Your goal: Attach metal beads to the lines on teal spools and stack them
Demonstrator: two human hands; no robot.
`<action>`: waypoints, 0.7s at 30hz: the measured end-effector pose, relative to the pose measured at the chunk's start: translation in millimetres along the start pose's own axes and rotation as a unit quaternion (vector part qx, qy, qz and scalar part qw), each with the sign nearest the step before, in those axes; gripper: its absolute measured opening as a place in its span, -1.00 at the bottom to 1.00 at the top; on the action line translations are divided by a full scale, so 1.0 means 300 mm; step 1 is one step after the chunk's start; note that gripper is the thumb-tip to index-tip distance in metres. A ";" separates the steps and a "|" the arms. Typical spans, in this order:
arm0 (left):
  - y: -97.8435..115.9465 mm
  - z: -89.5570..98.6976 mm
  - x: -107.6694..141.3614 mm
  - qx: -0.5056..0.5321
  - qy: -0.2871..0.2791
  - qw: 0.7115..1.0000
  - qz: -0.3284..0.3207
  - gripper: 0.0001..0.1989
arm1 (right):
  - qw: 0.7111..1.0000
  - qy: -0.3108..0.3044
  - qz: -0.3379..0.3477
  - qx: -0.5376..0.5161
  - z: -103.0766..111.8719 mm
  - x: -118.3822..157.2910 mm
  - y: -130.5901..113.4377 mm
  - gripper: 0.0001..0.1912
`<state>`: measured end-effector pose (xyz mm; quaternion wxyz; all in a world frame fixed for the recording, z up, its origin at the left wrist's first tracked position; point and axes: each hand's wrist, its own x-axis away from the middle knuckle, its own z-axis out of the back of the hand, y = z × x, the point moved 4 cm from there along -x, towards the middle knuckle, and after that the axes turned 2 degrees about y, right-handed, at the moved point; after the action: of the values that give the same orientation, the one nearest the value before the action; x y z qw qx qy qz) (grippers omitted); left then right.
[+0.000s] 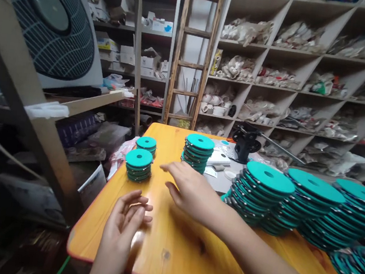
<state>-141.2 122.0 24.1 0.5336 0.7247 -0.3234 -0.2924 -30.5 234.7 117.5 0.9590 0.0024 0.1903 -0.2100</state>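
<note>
Left hand (123, 224) open and empty near the front edge of a varnished orange wooden table (163, 262), palm turned inward, fingers loosely curled, gripping nothing. Right hand (188, 192) open as well, palm down, fingers spread and reaching left, holding nothing; any light contact beneath it impossible to tell. Just beyond the back of that hand, a tall stack of teal holed discs (197, 150); ahead of its fingertips and to their left, a short stack of teal discs (137, 164), with a smaller stack (146, 144) behind it. To the right of the right hand, rows of tilted disc stacks (258, 192) leaning over one another, close beside the right forearm (273, 265). Farther beyond the right hand, a black metal stand (245, 144) and a white box (218, 159). Main risk: a knuckle clipping the narrow tall stack, with the glossy tabletop offering little hold. Second risk: a brush from the forearm against the leaning rows, one tilted stack knocking the next, discs spilling toward the table edge.
</note>
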 end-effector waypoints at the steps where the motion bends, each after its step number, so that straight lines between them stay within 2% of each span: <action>1: -0.001 0.003 -0.001 0.009 0.008 1.000 0.001 -0.59 | 1.000 0.011 0.016 0.000 -0.011 -0.056 -0.027 -0.65; 5: -0.010 0.011 0.000 0.049 0.023 0.999 0.002 -0.55 | 0.999 0.023 0.042 0.018 -0.075 -0.248 -0.091 -0.70; 7: -0.018 0.014 0.003 0.077 0.034 0.996 0.014 -0.56 | 0.998 0.027 0.041 0.031 -0.098 -0.298 -0.096 -0.67; 10: -0.023 0.010 0.006 0.117 0.046 0.992 0.027 -0.57 | 0.997 0.028 0.058 0.045 -0.117 -0.322 -0.095 -0.66; 13: -0.016 0.004 -0.002 0.143 0.057 0.988 0.017 -0.61 | 0.997 0.033 0.052 0.052 -0.124 -0.318 -0.091 -0.73; 16: 0.005 0.013 -0.013 0.181 0.066 0.981 0.017 -0.70 | 0.997 0.051 0.036 0.039 -0.101 -0.284 -0.100 -0.78; 19: 0.038 0.036 -0.010 0.211 0.056 0.975 0.045 -0.71 | 0.995 0.074 0.058 0.012 -0.037 -0.179 -0.127 -0.79; 21: 0.058 0.042 0.006 0.211 0.018 0.974 0.082 -0.59 | 0.993 0.087 0.074 0.000 0.012 -0.066 -0.143 -0.79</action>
<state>-152.4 109.4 37.6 0.3968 0.7968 -0.4267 -0.1597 -63.2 203.4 131.3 0.9517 0.0352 0.2723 -0.1373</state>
